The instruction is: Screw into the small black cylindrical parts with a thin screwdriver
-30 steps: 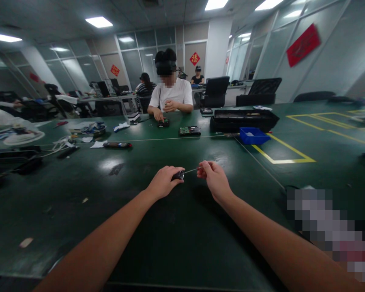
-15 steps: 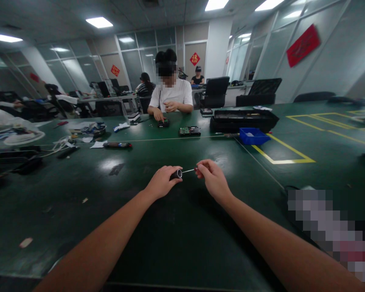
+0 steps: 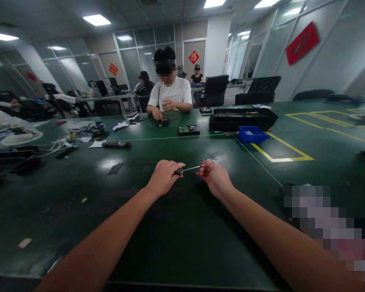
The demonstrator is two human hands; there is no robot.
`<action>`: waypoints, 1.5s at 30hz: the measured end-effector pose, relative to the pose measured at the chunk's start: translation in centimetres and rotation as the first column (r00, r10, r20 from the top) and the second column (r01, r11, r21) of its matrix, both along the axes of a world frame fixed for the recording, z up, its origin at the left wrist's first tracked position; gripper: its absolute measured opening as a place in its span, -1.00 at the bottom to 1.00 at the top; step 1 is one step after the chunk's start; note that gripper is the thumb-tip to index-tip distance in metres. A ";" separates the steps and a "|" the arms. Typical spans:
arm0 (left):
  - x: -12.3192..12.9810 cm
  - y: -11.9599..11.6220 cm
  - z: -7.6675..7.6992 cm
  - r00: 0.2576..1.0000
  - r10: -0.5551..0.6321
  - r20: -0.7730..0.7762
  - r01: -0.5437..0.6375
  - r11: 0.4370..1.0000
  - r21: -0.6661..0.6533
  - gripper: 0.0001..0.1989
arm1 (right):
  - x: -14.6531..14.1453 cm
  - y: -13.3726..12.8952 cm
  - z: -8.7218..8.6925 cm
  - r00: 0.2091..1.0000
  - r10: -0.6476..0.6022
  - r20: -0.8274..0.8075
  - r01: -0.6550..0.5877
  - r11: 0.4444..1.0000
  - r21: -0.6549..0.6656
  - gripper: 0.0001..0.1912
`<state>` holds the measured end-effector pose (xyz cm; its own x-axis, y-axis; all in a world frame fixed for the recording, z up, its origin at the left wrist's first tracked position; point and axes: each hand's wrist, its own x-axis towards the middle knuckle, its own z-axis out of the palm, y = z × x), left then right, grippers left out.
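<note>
My left hand (image 3: 163, 177) is closed round a short dark cylinder (image 3: 179, 171) with a pale-rimmed end, perhaps a small flashlight. Most of it is hidden by the fingers. Facing it, my right hand (image 3: 216, 176) pinches the reddish handle of a thin screwdriver (image 3: 192, 168). Its bright metal shaft runs leftward to the cylinder's rim; whether the tip touches or enters it I cannot tell. Both hands are held above the green table (image 3: 170, 243).
Across the table a person in a white shirt (image 3: 173, 95) handles a small dark device (image 3: 162, 122). Nearby lie a hard drive with a green circuit board (image 3: 188, 129), a long black tray (image 3: 243, 119) and a blue bin (image 3: 253, 134). A dark tool (image 3: 117, 144) and cables (image 3: 59, 146) lie left.
The cylinder has turned, so its round end faces me less. My right hand has rolled, showing more of its curled fingers, and shifted slightly right with the screwdriver.
</note>
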<state>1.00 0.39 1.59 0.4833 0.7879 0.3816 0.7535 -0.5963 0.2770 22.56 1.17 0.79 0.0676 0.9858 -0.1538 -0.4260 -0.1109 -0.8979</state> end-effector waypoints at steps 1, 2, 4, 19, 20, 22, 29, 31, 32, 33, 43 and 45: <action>-0.1 0.2 -0.3 1.000 0.010 -0.022 -0.010 1.000 -0.027 -0.62 | 0.1 0.2 -0.2 0.999 -0.024 0.030 0.024 1.000 0.002 -0.80; -0.1 0.4 -0.5 0.999 0.016 -0.038 -0.018 0.998 -0.057 -0.61 | 0.2 0.3 -0.5 0.996 -0.048 0.070 0.046 0.999 0.022 -0.81; -0.2 0.6 -1.0 0.999 0.025 -0.044 -0.029 0.994 -0.102 -0.60 | 0.4 0.5 -0.9 0.986 -0.085 0.145 0.074 0.994 0.078 -0.81; -0.2 -0.2 -0.9 0.991 0.046 0.122 -0.031 0.991 -0.129 -0.61 | -0.5 -1.1 0.4 0.959 -0.075 0.274 0.012 0.975 0.223 -0.76; -0.3 -0.2 -0.9 0.991 0.045 0.126 -0.029 0.991 -0.129 -0.61 | -0.5 -1.1 0.4 0.960 -0.070 0.272 0.008 0.975 0.224 -0.75; -0.3 -0.2 -0.9 0.990 0.049 0.134 -0.032 0.991 -0.126 -0.61 | -0.5 -1.2 0.5 0.962 -0.051 0.269 -0.013 0.973 0.229 -0.74; -0.5 -0.2 -1.2 0.986 0.076 0.150 -0.054 0.988 -0.146 -0.58 | 0.0 -2.1 1.8 0.779 -0.151 0.609 -0.072 0.943 0.326 -0.61; -0.6 -0.2 -1.2 0.986 0.080 0.149 -0.056 0.986 -0.158 -0.57 | 0.0 -2.4 2.1 0.747 -0.170 0.643 -0.088 0.933 0.349 -0.64; -0.6 -0.2 -1.2 0.986 0.078 0.149 -0.054 0.986 -0.160 -0.57 | 0.0 -2.5 2.3 0.747 -0.171 0.642 -0.102 0.925 0.365 -0.69; -0.6 -0.2 -1.2 0.986 0.075 0.149 -0.051 0.986 -0.161 -0.57 | 0.0 -2.6 2.3 0.752 -0.169 0.637 -0.117 0.917 0.381 -0.74; -0.6 -0.2 -1.2 0.986 0.069 0.149 -0.045 0.986 -0.159 -0.59 | -0.5 -2.5 1.5 0.828 -0.134 0.544 -0.116 0.909 0.400 -0.81; -0.5 -0.2 -1.1 0.984 0.075 0.163 -0.050 0.987 -0.153 -0.59 | -0.7 -2.1 1.0 0.912 -0.097 0.398 -0.061 0.929 0.366 -0.78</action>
